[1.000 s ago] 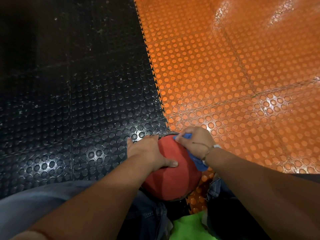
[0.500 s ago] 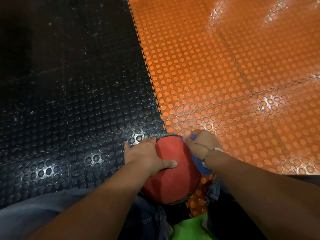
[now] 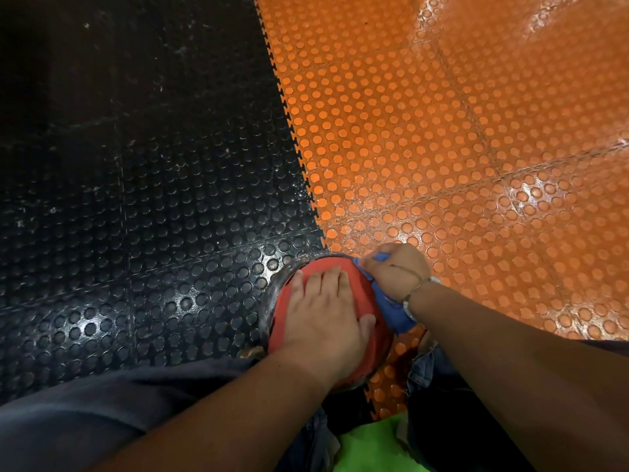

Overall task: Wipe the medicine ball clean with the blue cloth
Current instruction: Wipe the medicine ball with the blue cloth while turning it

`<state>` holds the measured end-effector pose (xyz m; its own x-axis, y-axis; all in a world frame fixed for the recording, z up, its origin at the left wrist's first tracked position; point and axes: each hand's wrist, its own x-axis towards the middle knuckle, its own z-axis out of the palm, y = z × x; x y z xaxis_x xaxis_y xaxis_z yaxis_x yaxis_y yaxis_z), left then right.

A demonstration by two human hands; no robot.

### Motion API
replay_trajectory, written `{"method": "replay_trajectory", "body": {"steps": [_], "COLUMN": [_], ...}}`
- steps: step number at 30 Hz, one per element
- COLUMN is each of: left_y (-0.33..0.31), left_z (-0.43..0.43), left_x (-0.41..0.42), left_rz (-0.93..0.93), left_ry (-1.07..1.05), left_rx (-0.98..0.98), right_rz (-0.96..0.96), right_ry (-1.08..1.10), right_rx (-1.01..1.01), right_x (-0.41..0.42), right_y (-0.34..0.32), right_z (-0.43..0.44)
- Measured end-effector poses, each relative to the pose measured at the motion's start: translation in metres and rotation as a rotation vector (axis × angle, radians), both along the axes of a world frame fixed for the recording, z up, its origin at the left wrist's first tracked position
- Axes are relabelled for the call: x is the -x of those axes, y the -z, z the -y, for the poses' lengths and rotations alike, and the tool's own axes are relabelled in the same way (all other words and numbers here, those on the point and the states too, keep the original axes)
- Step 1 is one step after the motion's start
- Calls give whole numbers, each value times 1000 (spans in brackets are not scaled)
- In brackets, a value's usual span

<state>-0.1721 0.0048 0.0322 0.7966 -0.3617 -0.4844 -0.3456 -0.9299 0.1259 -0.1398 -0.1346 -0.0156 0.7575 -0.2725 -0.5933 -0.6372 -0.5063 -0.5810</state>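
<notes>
Ball point(image 3: 321, 263) between hands point(image 3: 323, 311) — cloth point(image 3: 391, 313) in right point(image 3: 394, 270)

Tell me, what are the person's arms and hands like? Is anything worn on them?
The left forearm and right forearm are bare: no sleeves, no gloves. The left hand shows no rings. The right hand has a thin bracelet at the wrist, beside a pale band, perhaps a watch.

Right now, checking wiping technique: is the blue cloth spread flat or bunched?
Bunched: the right hand grips the blue cloth in a wad against the round red medicine ball; only crumpled folds show beside the fist.
</notes>
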Motion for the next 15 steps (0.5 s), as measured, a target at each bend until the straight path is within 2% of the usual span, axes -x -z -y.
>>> {"method": "replay_trajectory", "body": {"steps": [6,11,12,15], "left_y": [16,21,22,32], "left_z": [-13,-25,-26,-31], "left_x": [-13,-13,-13,-13], "left_rz": [15,97,116,186], "left_ry": [-30,-110,-129,-210], "left_rx": [0,41,49,90], "right_rz": [95,-99,-47,185], "right_ry": [-82,118,127,-37], "right_rx": [-30,4,2,3], "right_x": [1,11,12,15], "right_y": [-3,8,6,-7], "right_z": [-3,1,-8,-35]}}
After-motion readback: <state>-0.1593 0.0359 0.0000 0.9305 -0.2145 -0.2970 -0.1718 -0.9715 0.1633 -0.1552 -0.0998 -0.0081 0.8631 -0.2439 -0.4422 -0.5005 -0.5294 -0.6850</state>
